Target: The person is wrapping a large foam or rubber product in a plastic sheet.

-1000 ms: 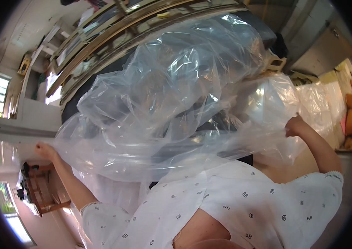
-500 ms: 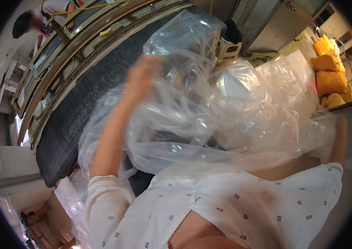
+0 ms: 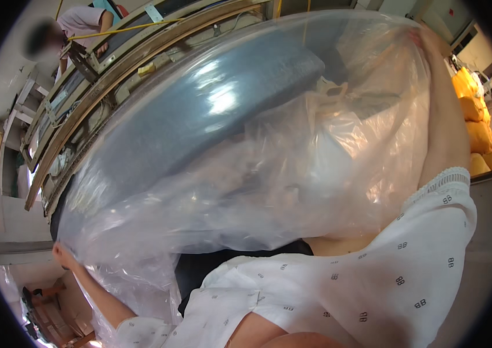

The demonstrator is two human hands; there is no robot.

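Note:
A large sheet of clear plastic film [image 3: 222, 203] stretches wide between my two hands. My left hand [image 3: 65, 256], low at the far left, is closed on one end of the film. Up at the far right, my right hand [image 3: 423, 42] has its fingers closed on the opposite upper corner. The film bulges over a long dark padded surface [image 3: 182, 116], which shows through it with a bright glare. Its lower edge hangs in folds near my front. Loose, crumpled plastic [image 3: 141, 293] hangs below, beside my left forearm.
Behind the padded surface runs a long frame of wooden and metal rails [image 3: 83, 110]. Another person [image 3: 80, 26] bends over its far left end. Orange and yellow bundles [image 3: 478, 130] are stacked at the right. A stool [image 3: 332, 90] shows through the film.
My left hand has swung from the middle down to the far left. My right hand has risen to the upper right. The bunched film is now spread wide and taut.

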